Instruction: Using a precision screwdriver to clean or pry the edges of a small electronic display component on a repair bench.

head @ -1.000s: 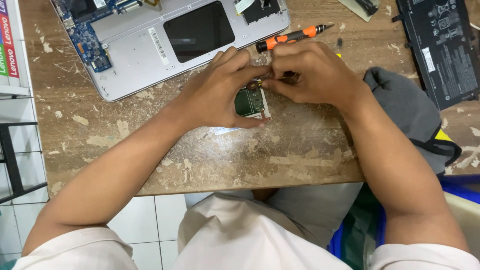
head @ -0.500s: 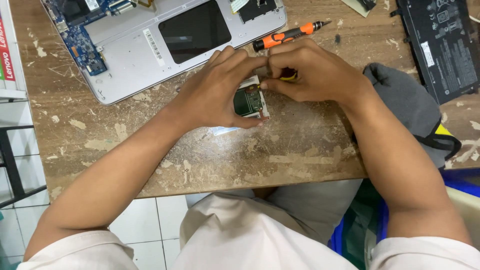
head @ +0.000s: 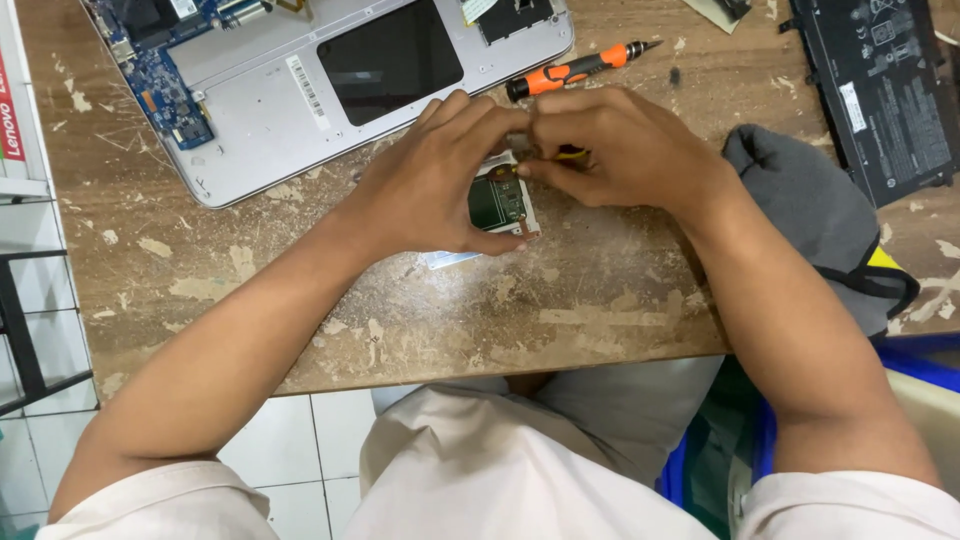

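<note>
A: We have the small green circuit board in its pale metal frame (head: 497, 203) at the middle of the worn wooden table (head: 560, 300). Our left hand (head: 435, 185) has its fingers curled tight round the board's left side, pinning it to the table.

B: And our right hand (head: 625, 150) has its fingertips pinched together at the board's far right corner, on something tiny; we cannot tell what.

A: If that grip slips, a small part could skip off among the table's flaking patches and vanish.

B: The orange-and-black screwdriver (head: 575, 70) lies just beyond our knuckles; a nudge might roll it.

A: To the far left the opened silver laptop shell (head: 260, 110) shows bare blue circuitry, and our forearm could brush it.

B: On the right, the grey cloth bag (head: 810, 210) and the flat black battery pack (head: 880, 90) sit near our right wrist.
</note>
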